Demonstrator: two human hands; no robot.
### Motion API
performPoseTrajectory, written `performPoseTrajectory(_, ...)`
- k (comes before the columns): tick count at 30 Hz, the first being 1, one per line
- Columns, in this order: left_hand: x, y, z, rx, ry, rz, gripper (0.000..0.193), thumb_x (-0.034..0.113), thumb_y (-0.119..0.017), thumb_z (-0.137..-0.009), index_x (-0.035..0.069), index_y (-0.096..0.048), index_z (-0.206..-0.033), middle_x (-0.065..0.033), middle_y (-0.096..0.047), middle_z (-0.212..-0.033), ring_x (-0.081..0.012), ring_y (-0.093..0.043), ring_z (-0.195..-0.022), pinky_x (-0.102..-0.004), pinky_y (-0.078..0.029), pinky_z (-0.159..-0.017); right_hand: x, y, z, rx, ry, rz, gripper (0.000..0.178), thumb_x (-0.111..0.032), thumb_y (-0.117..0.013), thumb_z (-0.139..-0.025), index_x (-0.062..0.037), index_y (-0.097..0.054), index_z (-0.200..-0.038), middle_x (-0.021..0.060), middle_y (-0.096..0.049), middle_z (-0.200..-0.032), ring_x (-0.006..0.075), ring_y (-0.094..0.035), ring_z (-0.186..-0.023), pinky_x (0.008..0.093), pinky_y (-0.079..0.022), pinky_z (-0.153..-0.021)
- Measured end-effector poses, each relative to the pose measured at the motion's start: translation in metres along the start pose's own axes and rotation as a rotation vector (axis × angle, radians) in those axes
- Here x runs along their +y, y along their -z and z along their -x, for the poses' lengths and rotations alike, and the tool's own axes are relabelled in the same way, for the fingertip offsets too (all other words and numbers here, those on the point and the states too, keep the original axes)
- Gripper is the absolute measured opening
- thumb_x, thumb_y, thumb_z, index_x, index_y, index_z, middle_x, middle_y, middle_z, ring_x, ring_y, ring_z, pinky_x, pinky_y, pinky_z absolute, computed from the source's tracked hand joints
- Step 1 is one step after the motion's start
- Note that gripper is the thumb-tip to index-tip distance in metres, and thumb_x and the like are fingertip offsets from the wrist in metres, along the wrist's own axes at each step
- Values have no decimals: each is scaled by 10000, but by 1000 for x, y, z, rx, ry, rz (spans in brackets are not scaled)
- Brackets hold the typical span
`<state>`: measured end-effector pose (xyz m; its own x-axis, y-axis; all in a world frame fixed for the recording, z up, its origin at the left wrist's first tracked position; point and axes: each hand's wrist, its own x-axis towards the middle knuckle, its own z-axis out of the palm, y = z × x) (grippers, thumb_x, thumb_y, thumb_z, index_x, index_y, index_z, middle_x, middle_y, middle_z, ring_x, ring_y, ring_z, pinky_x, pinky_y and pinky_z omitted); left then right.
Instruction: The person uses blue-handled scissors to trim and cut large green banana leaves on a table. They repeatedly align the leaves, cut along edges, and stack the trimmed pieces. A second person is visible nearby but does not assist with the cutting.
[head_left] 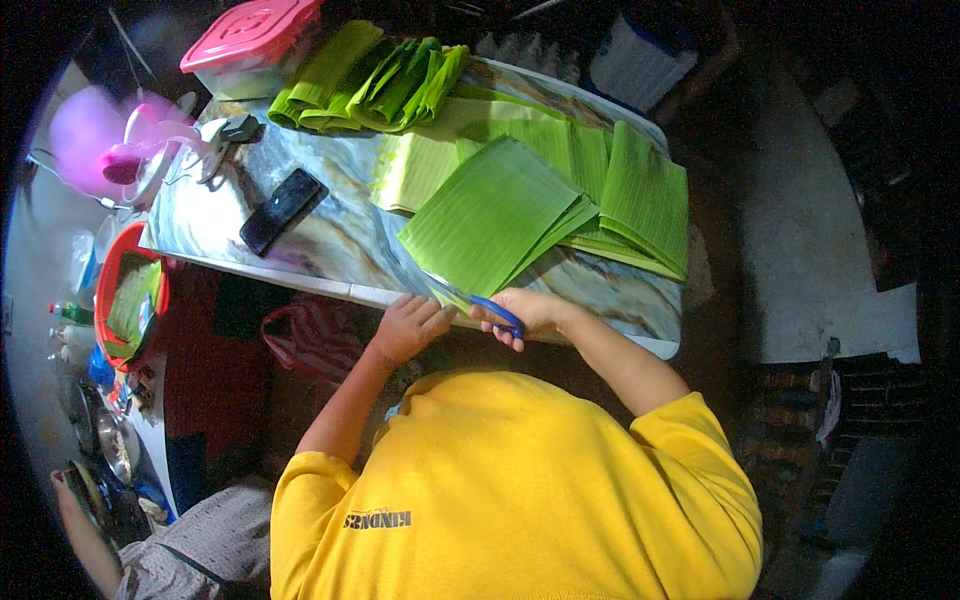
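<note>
In my right hand [522, 312] is a pair of scissors [497, 314] with blue handles, its blades pointing left over the table's near edge. My left hand [413, 328] is at that edge, left of the scissors, fingers curled down; whatever they pinch is hidden. Just beyond both hands lies a stack of cut green leaf sheets [495, 215], which look like banana leaf. More folded leaf sheets [645, 200] spread to the right and behind. Rolled and folded leaves [410, 85] are heaped at the far side.
The marble-patterned table [350, 240] also holds a black phone [283, 212], a pink-lidded container [250, 40] and a pink fan [120, 150] with blurred blades. At left, an orange basin [108, 300] contains leaf pieces. Another person's patterned clothing [205, 540] shows at lower left.
</note>
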<state>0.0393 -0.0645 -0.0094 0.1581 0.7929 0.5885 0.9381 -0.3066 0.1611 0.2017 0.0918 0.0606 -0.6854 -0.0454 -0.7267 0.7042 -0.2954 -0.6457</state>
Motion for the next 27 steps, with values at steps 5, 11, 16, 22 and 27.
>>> performPoseTrajectory(5,18,27,38,64,193,-23,232,151,-662,-702,99,-563,-905,-28,-490,-703,-196,-527,-642,-322,-413,-560,8,7,42,-37,58,58,272,-285,-392,-914,-44,-511,-875,29,-513,-595,127,-537,-503,241,-456,-419)
performPoseTrajectory(11,18,11,143,-148,565,-90,155,140,-637,-715,82,-539,-820,-72,-517,-722,-270,-541,-663,-369,-428,-568,69,63,116,687,219,343,271,-288,-626,-784,-44,-557,-879,83,-613,-701,161,-585,-595,290,-453,-480)
performPoseTrajectory(16,-20,-26,199,-346,1012,129,154,162,-618,-723,69,-570,-836,-114,-579,-794,-321,-574,-761,-411,-464,-635,96,96,141,1073,65,882,406,-290,-755,-614,-33,-594,-884,142,-634,-765,300,-611,-710,373,-472,-646)
performPoseTrajectory(22,-18,52,86,-673,802,388,197,121,-617,-719,48,-650,-899,-131,-650,-832,-279,-627,-766,-344,-485,-671,120,115,139,1444,381,1139,308,-208,-703,-702,-18,-593,-918,151,-628,-842,337,-600,-772,387,-477,-697)
performPoseTrajectory(27,-33,64,-53,-164,715,388,220,132,-613,-762,0,-614,-938,-160,-619,-776,-307,-587,-681,-325,-469,-651,97,71,70,1177,714,156,423,-214,-671,-782,-34,-481,-1114,121,-604,-868,188,-594,-718,312,-494,-648)
